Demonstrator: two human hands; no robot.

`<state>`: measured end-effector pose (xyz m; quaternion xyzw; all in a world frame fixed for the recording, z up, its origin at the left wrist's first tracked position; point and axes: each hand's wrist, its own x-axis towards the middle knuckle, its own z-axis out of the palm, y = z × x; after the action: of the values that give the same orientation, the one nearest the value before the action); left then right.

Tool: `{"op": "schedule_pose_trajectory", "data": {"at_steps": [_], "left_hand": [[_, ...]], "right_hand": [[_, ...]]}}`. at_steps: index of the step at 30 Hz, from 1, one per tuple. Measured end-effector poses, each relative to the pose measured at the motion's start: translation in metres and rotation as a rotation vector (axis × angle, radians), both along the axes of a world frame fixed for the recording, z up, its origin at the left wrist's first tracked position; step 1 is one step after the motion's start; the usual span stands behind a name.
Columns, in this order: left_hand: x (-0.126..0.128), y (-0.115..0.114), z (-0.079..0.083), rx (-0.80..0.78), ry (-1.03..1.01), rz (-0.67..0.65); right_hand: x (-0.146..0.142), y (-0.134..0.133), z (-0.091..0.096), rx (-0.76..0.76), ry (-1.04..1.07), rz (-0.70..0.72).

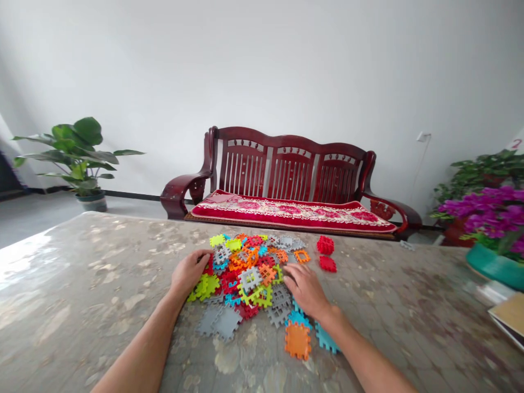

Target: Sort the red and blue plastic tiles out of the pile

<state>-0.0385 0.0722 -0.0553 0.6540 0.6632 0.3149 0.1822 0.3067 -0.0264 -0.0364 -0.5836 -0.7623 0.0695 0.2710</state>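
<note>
A heap of plastic interlocking square tiles (250, 278) in red, grey, lime, orange and blue lies on the table before me. At its left edge my left hand (191, 271) has its fingers closed at a red tile (209, 265), just above some lime tiles (204, 287). My right hand (305, 286) rests at the heap's right side with fingers apart, close to a lime tile (278, 274) and grey tiles; nothing shows in it. Near its wrist lie an orange tile (297, 340) and a blue tile (326, 338). Two grey solid tiles (221, 321) lie at the front.
Beyond the heap, a small red stack (325, 245) and a red tile (327, 264) sit on the patterned tabletop (102, 289). A teal flowerpot (493, 265) and a box (510, 316) stand at right. Behind is a wooden bench (286, 169); a potted plant (88, 158) stands left.
</note>
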Motion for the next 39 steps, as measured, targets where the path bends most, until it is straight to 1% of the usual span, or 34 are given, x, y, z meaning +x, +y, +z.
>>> {"op": "schedule_pose_trajectory", "data": {"at_steps": [2, 4, 6, 9, 11, 13, 14, 16, 20, 23, 26, 29, 32, 34, 36, 39], "left_hand": [[0.0, 0.0, -0.001, 0.008, -0.009, -0.005], [0.0, -0.001, -0.001, 0.009, -0.016, -0.007], [0.0, -0.001, -0.001, 0.015, -0.019, -0.006], [0.0, -0.001, -0.001, 0.021, -0.009, -0.003], [0.0, -0.001, 0.0, 0.017, 0.003, 0.004], [0.001, -0.001, 0.0, 0.01, 0.014, 0.009], [0.001, -0.002, 0.001, 0.007, 0.018, 0.011], [0.001, -0.002, 0.001, 0.005, 0.019, 0.012], [0.001, -0.002, 0.0, 0.017, 0.004, 0.004], [-0.001, -0.001, -0.001, 0.026, -0.019, -0.009], [-0.001, -0.001, -0.002, 0.028, -0.051, -0.017], [-0.002, -0.001, -0.002, 0.028, -0.078, -0.032], [-0.004, -0.001, -0.002, 0.024, -0.109, -0.078], [-0.005, -0.003, -0.003, 0.024, -0.118, -0.108], [-0.004, -0.008, -0.005, 0.029, -0.113, -0.121], [-0.001, -0.017, -0.006, 0.028, -0.096, -0.108]], "right_hand": [[0.005, 0.005, 0.002, 0.009, 0.074, 0.004], [0.011, -0.001, 0.004, -0.001, 0.098, 0.012], [0.016, -0.018, 0.006, -0.044, 0.067, 0.038], [0.02, -0.056, 0.003, -0.13, -0.028, 0.081], [0.019, -0.077, -0.002, -0.167, -0.087, 0.063], [0.017, -0.086, -0.007, -0.167, -0.111, 0.028], [0.015, -0.086, -0.009, -0.155, -0.113, 0.013], [0.012, -0.077, -0.011, -0.112, -0.103, -0.008], [0.005, -0.045, -0.011, 0.001, -0.054, -0.026], [0.002, -0.029, -0.011, 0.049, 0.024, -0.015], [0.005, -0.024, -0.012, 0.106, 0.193, -0.028], [0.014, -0.024, -0.013, 0.154, 0.425, -0.137], [0.024, -0.023, -0.015, 0.148, 0.646, -0.25], [0.029, -0.021, -0.018, 0.117, 0.765, -0.292], [0.032, -0.018, -0.02, 0.092, 0.841, -0.313], [0.033, -0.015, -0.022, 0.076, 0.885, -0.311]]}}
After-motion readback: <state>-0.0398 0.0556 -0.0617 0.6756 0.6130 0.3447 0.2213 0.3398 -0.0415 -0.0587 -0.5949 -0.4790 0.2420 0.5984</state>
